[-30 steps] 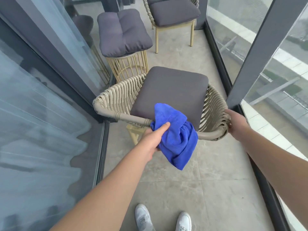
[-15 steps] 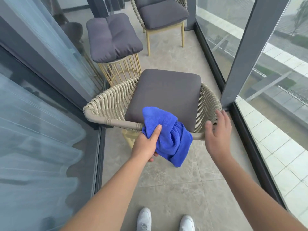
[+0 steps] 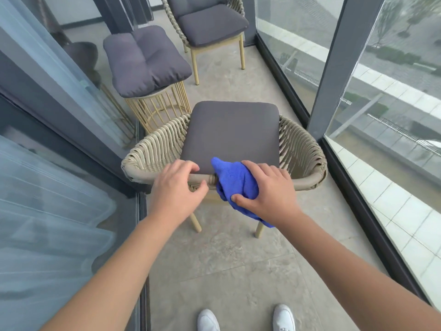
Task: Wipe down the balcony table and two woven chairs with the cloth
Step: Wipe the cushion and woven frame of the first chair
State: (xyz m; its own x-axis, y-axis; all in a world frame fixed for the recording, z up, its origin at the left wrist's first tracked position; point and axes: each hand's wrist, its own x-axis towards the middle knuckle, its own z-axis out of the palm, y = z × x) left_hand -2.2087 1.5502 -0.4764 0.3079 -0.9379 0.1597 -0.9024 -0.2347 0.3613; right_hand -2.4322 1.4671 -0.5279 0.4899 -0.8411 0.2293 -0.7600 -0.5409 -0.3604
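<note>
We are standing behind the near woven chair (image 3: 303, 149), looking down over its curved back rail, with our white shoes (image 3: 208, 320) on the grey tiled floor (image 3: 226, 271) below. Our right hand (image 3: 267, 189) grips the blue cloth (image 3: 235, 185), fingers curled over the top of it and thumb tucked under its lower edge, and presses the bunched fabric against the back rail at about the middle; a loose tail of the cloth hangs down past our wrist. Our left hand (image 3: 179, 187) sits just beside the cloth on the same rail, its fingers bent over the top edge and the thumb below, and we cannot tell whether it truly clasps the rail or only rests there. The chair's dark grey seat cushion (image 3: 231, 134) lies flat inside the woven sides, just beyond both hands. Farther along the balcony stands the small round worktop (image 3: 155, 108) with a gold wire base, and a tufted grey cushion (image 3: 143, 60) lies on top of it. Beyond that, near the far end, is the second woven chair (image 3: 210, 25), also fitted with a grey cushion and set on pale gold legs. A glass sliding door (image 3: 47, 211) runs along our left, and a glass railing (image 3: 393, 91) with a dark post closes the right side.
</note>
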